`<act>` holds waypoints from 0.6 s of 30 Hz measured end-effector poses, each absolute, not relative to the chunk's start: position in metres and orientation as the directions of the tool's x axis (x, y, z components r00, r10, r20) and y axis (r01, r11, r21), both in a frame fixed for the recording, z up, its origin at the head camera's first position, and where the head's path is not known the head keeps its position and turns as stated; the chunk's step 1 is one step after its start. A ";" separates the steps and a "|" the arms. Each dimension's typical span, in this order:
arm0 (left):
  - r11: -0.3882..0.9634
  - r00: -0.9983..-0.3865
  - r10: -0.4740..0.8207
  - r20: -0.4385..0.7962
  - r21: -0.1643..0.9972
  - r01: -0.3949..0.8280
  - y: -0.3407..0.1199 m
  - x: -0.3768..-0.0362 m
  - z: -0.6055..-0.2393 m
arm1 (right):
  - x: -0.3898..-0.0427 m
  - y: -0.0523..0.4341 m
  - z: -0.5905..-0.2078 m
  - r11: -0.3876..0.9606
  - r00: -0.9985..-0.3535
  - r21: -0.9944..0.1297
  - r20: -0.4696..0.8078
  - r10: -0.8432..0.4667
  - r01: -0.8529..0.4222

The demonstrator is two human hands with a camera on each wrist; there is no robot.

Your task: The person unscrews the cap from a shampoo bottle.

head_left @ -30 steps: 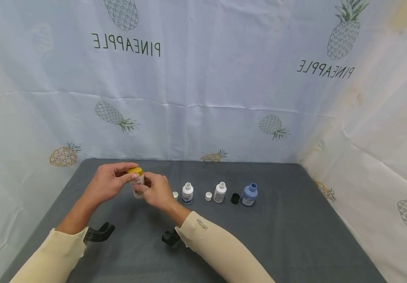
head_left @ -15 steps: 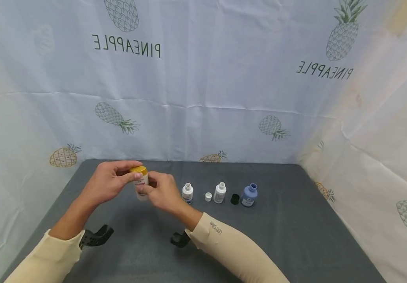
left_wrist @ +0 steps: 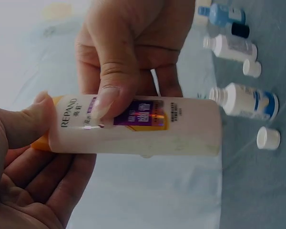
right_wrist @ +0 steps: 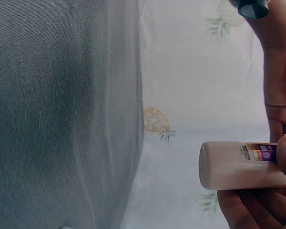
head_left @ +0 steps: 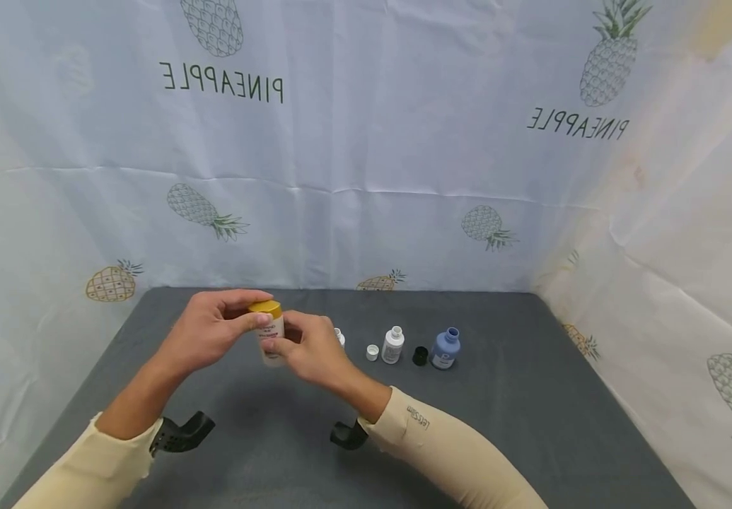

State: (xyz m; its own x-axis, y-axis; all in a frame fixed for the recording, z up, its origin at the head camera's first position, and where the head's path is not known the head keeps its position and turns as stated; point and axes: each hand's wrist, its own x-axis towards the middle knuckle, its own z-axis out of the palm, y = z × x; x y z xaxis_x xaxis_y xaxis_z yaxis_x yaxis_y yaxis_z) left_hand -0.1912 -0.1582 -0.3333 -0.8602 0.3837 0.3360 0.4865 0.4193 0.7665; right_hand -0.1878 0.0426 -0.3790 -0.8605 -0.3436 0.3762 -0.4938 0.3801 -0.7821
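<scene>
1. Yellow cap (head_left: pixel 265 308) pinched by the left hand (head_left: pixel 209 331); the right hand (head_left: pixel 311 348) grips the white bottle (head_left: pixel 272 341), held above the counter's (head_left: pixel 531 410) back-left part.
2. Uncapping seems underway; next calls for twisting while the bottle stays steady.

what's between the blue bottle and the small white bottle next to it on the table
A small black cap lies on the grey table between the blue bottle and the white bottle, clearest in the head view.
</scene>
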 end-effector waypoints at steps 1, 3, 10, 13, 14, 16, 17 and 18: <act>0.412 -0.859 0.382 0.342 0.769 0.489 -0.156 -0.190 -0.333 | -0.186 0.045 -0.378 0.381 -0.859 -0.780 0.378 -0.347 -0.497; 0.399 -0.853 0.382 0.356 0.768 0.500 -0.151 -0.188 -0.333 | -0.184 0.051 -0.376 0.381 -0.855 -0.776 0.382 -0.350 -0.502; 0.346 -0.842 0.406 0.356 0.792 0.502 -0.135 -0.183 -0.336 | -0.173 0.070 -0.377 0.372 -0.858 -0.786 0.373 -0.352 -0.494; 0.317 -0.834 0.418 0.361 0.802 0.506 -0.128 -0.181 -0.337 | -0.167 0.077 -0.379 0.355 -0.865 -0.804 0.356 -0.354 -0.477; 0.308 -0.831 0.421 0.363 0.805 0.508 -0.126 -0.180 -0.338 | -0.166 0.079 -0.380 0.345 -0.867 -0.813 0.349 -0.355 -0.468; 0.294 -0.827 0.423 0.371 0.807 0.512 -0.121 -0.178 -0.337 | -0.164 0.083 -0.382 0.324 -0.869 -0.827 0.343 -0.357 -0.460; 0.286 -0.825 0.423 0.375 0.808 0.514 -0.119 -0.177 -0.337 | -0.163 0.084 -0.382 0.313 -0.870 -0.833 0.342 -0.356 -0.456; 0.282 -0.824 0.421 0.379 0.808 0.517 -0.117 -0.176 -0.337 | -0.163 0.086 -0.383 0.303 -0.869 -0.837 0.345 -0.356 -0.456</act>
